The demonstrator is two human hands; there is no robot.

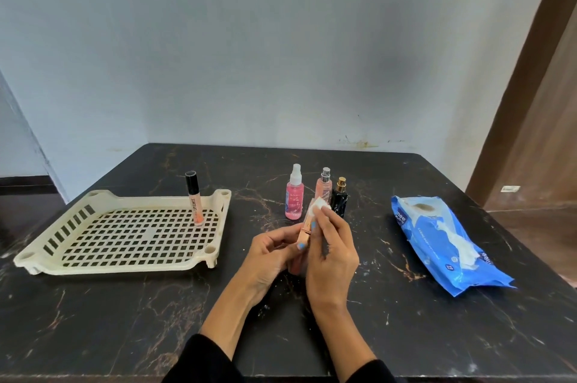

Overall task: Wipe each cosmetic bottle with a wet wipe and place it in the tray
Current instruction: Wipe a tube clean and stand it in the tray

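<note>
Dark marble table (131, 314), cream perforated tray (46, 253) as landmark. Lip gloss tube (194, 200) stands upright at the tray's far right corner, black cap up. Right of the tray, above the table: left hand (270, 257) grips a peach-coloured bottle (302, 234), tilted; right hand (332, 253) pinches a white wet wipe (319, 205) against the bottle's top. Beyond the hands, three spray bottles upright in a row: pink (294, 195), pale pink (323, 187), black (339, 198). Farthest right of the tray, blue wipes pack (449, 245) lying flat.

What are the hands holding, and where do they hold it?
The left hand grips a pink bottle around its lower half. The right hand pinches a white wipe against its top.
</note>
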